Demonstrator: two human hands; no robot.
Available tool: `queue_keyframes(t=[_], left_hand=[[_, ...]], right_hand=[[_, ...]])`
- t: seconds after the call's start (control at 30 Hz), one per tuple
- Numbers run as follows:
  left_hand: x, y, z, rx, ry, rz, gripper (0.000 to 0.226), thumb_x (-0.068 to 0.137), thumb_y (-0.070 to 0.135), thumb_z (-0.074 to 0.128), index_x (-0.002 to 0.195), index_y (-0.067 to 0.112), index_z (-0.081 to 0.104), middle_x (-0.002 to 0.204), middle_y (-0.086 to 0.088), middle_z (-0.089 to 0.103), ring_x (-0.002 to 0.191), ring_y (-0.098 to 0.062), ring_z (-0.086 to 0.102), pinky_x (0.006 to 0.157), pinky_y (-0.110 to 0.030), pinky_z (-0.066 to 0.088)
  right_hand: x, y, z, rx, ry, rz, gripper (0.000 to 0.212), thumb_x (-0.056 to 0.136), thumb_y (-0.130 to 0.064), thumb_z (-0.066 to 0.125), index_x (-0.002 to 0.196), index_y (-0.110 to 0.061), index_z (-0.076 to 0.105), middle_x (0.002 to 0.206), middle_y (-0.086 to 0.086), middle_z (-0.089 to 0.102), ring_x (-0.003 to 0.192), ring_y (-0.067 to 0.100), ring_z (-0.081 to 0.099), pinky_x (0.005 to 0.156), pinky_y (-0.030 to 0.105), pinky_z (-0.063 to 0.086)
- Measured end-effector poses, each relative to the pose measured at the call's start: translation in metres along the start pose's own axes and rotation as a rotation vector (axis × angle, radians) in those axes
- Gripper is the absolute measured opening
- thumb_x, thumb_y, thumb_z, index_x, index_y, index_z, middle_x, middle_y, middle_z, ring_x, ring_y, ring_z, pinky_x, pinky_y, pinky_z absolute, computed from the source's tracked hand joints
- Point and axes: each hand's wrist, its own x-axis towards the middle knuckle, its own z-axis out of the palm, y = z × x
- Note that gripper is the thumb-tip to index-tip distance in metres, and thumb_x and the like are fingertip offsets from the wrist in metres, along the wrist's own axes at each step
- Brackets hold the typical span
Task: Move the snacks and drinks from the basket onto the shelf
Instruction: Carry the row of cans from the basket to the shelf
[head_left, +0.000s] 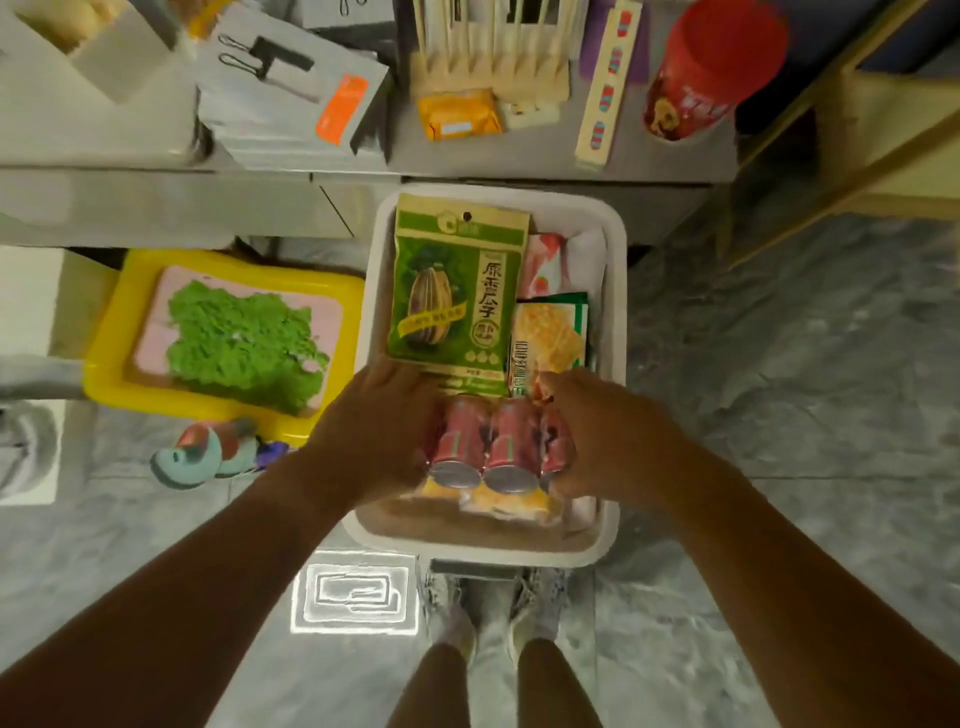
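The grey shelf (519, 156) ran above the white basket (615, 291); a green seed packet (457, 291) lay inside it; the left hand (374, 431) and right hand (597, 436) clasped three red cans (493, 447) between them, low in the basket.

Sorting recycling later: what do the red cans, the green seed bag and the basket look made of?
Red cans: likely metal, with dull silvery ends and glossy printed sides. Green seed bag: looks like plastic film, slightly shiny, with a flat sealed top edge; possibly paper-faced. Basket: seemingly moulded plastic, matte white with a smooth rounded rim.
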Motion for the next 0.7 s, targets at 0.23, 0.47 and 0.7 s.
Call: queue_keyframes(t=[0.23, 0.47, 0.7], left_hand=[[-0.006, 0.010, -0.007, -0.039, -0.072, -0.094, 0.069, 0.054, 0.034, 0.079, 0.118, 0.019, 0.056, 0.118, -0.008, 0.052, 0.107, -0.032, 0.055, 0.079, -0.041, 0.055], [-0.016, 0.018, -0.011, -0.224, 0.097, -0.043, 0.065, 0.071, 0.051, 0.051, 0.127, 0.018, 0.050, 0.115, 0.000, 0.054, 0.107, -0.025, 0.055, 0.081, -0.042, 0.055], [-0.023, 0.025, -0.039, -0.458, 0.233, -0.122, 0.094, 0.042, 0.033, 0.090, 0.127, 0.023, 0.049, 0.133, 0.001, 0.033, 0.105, -0.020, 0.057, 0.081, -0.036, 0.057]], right_hand=[[-0.009, -0.016, -0.005, -0.115, -0.045, 0.047, 0.086, 0.053, -0.051, 0.087, 0.122, -0.025, 0.044, 0.113, -0.001, 0.043, 0.093, 0.021, 0.057, 0.075, 0.043, 0.059], [-0.040, -0.019, -0.005, -0.064, 0.100, 0.000, 0.103, 0.051, -0.052, 0.088, 0.134, -0.027, 0.032, 0.124, -0.005, 0.035, 0.104, 0.012, 0.043, 0.078, 0.027, 0.054], [-0.069, -0.018, -0.018, 0.416, 0.296, 0.090, 0.096, 0.064, -0.023, 0.090, 0.137, -0.041, 0.031, 0.147, -0.004, 0.027, 0.103, 0.006, 0.060, 0.073, 0.026, 0.061]])
